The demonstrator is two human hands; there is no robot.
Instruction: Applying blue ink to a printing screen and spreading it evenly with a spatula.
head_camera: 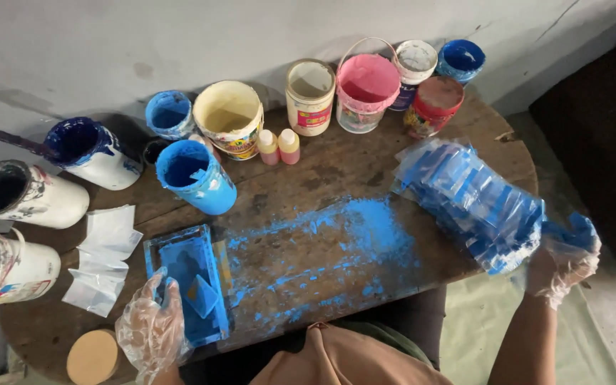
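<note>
The right hand [563, 258], in a thin clear glove stained blue, is closed on the near-right end of a fanned row of blue-filled plastic packets [468, 199] overhanging the round wooden table [336, 167] edge. The gloved left hand [152, 329] rests with loosely curled fingers on the blue-coated tray [188, 281] at near left, gripping nothing visibly. Risk: the slick glove may slip and packets slide off, or drag through the loose blue powder [351, 235].

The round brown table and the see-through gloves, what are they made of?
The round brown table looks like rough unpainted wood: planks, grain and cracks show. The see-through gloves on the left hand and right hand look like thin shiny plastic film, crinkled and loose.
</note>
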